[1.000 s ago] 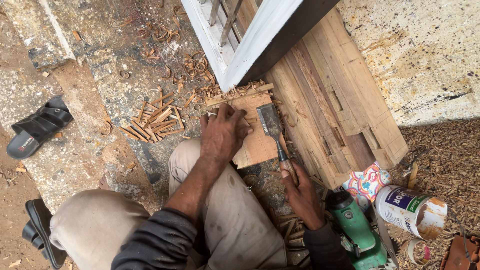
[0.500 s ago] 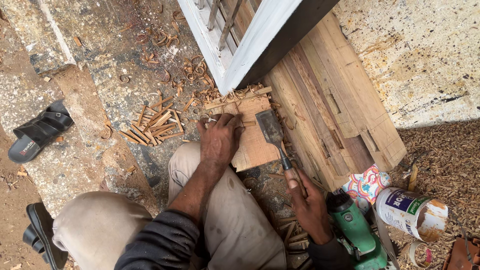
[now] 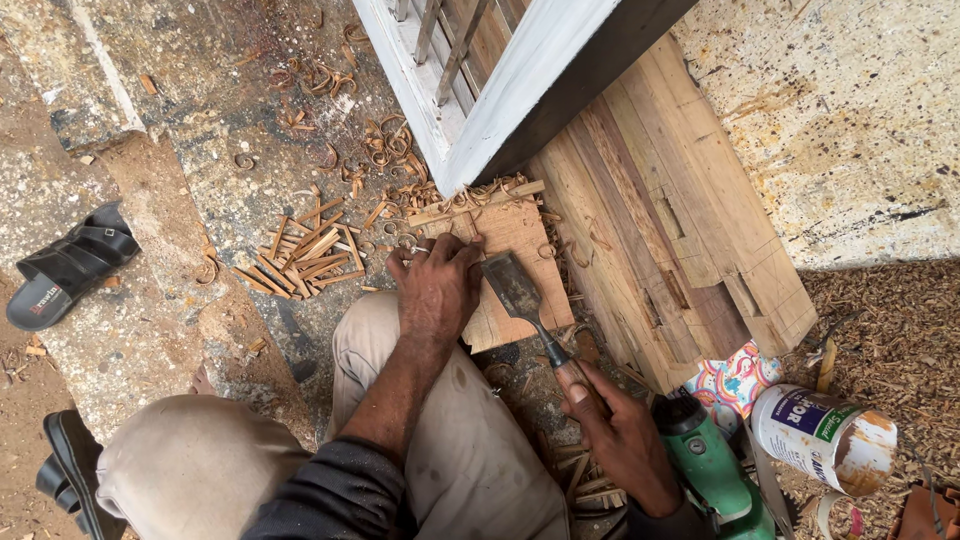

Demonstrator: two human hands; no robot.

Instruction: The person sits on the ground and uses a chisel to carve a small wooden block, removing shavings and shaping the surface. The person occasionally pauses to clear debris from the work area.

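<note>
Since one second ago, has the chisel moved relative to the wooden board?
Yes. The chisel blade has swung left across the board, toward the left hand; earlier it lay at the board's right edge. The right hand grips its handle.

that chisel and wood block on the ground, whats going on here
A person sits on the ground working wood. The left hand presses down on a small wooden block, and the right hand grips the handle of a chisel whose blade lies on the block. Cut wood slivers lie beside it.
</note>
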